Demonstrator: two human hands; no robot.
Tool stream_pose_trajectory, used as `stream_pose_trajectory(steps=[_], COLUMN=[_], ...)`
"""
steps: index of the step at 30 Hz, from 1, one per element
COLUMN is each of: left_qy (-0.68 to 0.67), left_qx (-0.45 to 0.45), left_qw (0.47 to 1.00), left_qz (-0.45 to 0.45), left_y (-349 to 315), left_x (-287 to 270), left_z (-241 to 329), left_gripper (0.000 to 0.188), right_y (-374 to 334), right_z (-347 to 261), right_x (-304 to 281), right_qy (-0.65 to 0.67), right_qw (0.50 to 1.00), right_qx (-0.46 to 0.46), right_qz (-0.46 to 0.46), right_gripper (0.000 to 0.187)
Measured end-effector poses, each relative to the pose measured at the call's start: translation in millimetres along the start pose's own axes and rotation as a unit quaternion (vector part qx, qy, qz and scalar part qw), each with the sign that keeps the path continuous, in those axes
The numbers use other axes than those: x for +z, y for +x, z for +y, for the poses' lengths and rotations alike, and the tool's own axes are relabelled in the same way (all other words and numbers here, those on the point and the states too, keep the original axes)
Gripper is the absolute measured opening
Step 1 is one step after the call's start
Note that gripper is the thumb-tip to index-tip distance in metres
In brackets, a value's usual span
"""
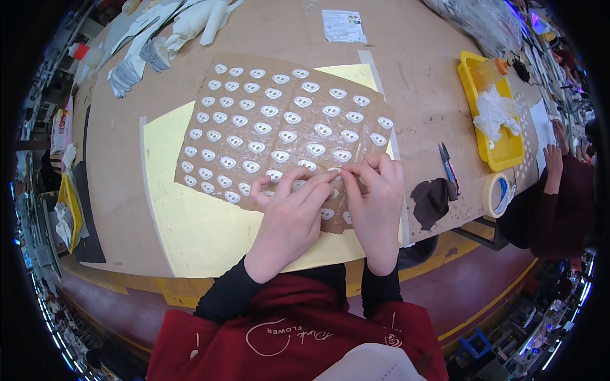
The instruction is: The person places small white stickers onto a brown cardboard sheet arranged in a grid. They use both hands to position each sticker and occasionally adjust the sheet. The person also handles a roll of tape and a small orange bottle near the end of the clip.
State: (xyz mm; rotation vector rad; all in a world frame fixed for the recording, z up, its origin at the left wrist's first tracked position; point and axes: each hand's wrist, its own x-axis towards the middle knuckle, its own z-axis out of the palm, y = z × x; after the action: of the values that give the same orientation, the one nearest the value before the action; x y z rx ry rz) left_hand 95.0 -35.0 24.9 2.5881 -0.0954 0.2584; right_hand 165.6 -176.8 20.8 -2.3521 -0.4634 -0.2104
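Observation:
A brown, slightly glossy sheet [286, 105] lies at a slant, dotted with rows of small white rounded pieces [288, 136], each with two dark ovals. Over its near right part, my left hand [289, 216] and my right hand [376, 206] come together at the fingertips. Both hands are closed in a pinch at one of the white pieces. What sits between the fingers is too small and covered to make out. My left fingers hide several other pieces. Beneath the brown sheet is a larger pale yellow sheet [184, 235], with tape along its sides.
Right of my hands lie snips [448, 166], a dark brown scrap [432, 202] and a tape roll [496, 195]. A yellow tray [481, 136] holds a bottle and clear plastic. White cut pieces [155, 54] lie far left. A co-worker's hand [554, 164] is at the right edge.

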Motion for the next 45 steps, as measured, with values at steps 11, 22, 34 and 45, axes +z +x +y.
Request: stream_pose_trajectory(steps=[11, 22, 34, 45], left_qy=[-0.006, -0.038, -0.181, 0.267], left_qx=[-0.013, -0.005, -0.187, -0.413], left_qw=[1.000, 0.997, 0.904, 0.860], left_qz=[-0.008, 0.065, 0.341, 0.134], left_y=[-1, -5, -69, -123], left_x=[2, -10, -43, -96], left_z=[1, -1, -83, -172], left_gripper=[0.033, 0.041, 0.022, 0.047], right_y=[-2, -7, -14, -17], right_z=[11, 34, 40, 39], right_x=[-21, -25, -26, -22], right_qy=[0.023, 0.123, 0.199, 0.215], right_qw=[0.994, 0.973, 0.952, 0.949], right_qx=[0.053, 0.111, 0.078, 0.065], right_qz=[0.096, 0.163, 0.217, 0.223], right_gripper=[0.012, 0.011, 0.013, 0.013])
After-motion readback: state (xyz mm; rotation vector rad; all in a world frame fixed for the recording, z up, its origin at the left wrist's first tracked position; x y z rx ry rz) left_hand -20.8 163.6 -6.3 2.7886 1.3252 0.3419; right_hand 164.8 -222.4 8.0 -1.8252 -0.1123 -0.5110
